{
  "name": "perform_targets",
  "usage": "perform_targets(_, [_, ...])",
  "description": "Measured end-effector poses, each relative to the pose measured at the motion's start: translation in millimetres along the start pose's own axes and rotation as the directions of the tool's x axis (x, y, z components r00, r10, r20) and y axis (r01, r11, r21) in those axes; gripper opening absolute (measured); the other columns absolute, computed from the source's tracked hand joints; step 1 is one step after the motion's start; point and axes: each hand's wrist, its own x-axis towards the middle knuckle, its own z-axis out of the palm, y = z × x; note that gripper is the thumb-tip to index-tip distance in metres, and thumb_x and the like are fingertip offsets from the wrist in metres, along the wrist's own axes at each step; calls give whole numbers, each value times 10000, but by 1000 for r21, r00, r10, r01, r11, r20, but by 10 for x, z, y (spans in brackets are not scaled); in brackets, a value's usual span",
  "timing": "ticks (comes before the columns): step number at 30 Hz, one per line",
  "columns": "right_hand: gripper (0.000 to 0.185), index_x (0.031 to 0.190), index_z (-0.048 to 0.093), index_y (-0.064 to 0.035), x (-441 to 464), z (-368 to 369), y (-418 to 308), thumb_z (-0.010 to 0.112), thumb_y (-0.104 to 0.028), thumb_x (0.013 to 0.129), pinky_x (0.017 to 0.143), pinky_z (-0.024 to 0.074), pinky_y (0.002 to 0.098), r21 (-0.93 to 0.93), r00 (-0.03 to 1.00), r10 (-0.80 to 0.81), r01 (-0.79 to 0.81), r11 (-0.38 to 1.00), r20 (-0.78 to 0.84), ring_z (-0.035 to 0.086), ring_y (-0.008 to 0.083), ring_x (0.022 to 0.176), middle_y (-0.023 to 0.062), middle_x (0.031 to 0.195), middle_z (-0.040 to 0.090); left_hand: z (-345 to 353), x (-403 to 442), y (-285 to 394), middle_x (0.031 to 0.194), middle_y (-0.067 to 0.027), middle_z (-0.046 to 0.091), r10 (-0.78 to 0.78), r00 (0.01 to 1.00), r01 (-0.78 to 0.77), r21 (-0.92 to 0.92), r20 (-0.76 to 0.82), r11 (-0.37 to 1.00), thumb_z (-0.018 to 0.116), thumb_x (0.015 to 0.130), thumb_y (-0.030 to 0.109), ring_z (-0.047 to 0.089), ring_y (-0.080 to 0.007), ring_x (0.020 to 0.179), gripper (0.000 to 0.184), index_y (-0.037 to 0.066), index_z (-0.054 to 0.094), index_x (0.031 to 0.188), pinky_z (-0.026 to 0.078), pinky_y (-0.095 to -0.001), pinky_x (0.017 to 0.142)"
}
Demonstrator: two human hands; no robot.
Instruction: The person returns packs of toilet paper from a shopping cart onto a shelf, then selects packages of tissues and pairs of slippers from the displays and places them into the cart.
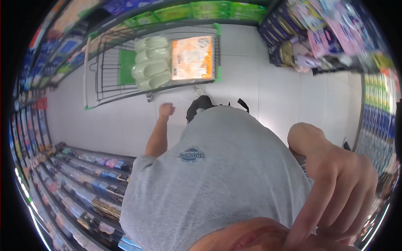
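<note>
My left hand (167, 110) hangs low beside my body, near the trolley's lower side and apart from it. Its fingers are loosely curled with nothing visible in them. Close to the camera, my right hand (341, 184) is raised to my face. The index finger reaches down against the skin, while the other fingers bend beside it; their tips are partly hidden. A wire shopping trolley (109, 98) with green corners stands in front of me. It carries pale green slippers (153, 67) and an orange-and-white package (192, 57).
Stocked shelves (79, 180) run along the left. Green packs (201, 11) line the far shelf. A display of pink and purple packages (331, 39) stands at upper right, with more shelving (377, 108) below it. Pale floor tiles (284, 94) lie between.
</note>
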Motion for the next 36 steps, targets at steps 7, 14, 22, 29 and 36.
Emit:
perform_targets(7, [436,471,210,-165,-607,569,-1625,442,116,711,715,585,391,-151,995,97,-93,984,16,254,48,353,-74,451,253,1646,-688,328,804,-82,659,213,966,-238,180,149,954,553,872,210,613,-144,685,207,58,603,1002,492,-277,615])
perform_targets(14, [432,434,309,-144,-1132,1269,-2613,499,-26,804,741,584,461,-491,867,-432,271,828,-250,283,71,345,-54,422,323,2253,-983,-305,766,-125,674,66,965,-184,476,255,860,571,813,177,618,-173,588,202,15,630,918,484,-308,486])
perform_targets(22, [470,444,327,-144,-1320,1267,-3489,520,-82,868,784,571,447,-529,957,-179,31,848,-230,306,89,346,-41,433,335,2729,-1060,70,772,-126,672,17,964,-171,567,267,806,580,796,194,620,-210,585,225,24,628,936,491,-323,500])
perform_targets(29, [396,617,585,-79,-1884,672,-3968,689,-415,797,733,462,407,-759,876,-272,-148,635,-398,485,136,474,-4,562,551,3941,-929,438,803,-126,677,13,917,-277,612,399,740,567,812,179,639,-198,626,212,31,630,951,502,-321,523])
perform_targets(36, [228,786,613,13,-3556,-675,-4129,661,-208,815,729,492,312,-104,109,-58,-991,-83,-992,607,220,648,101,666,611,5425,-763,742,791,-141,676,-71,872,-317,670,484,672,563,815,157,637,-195,597,200,-1,624,922,507,-306,496])
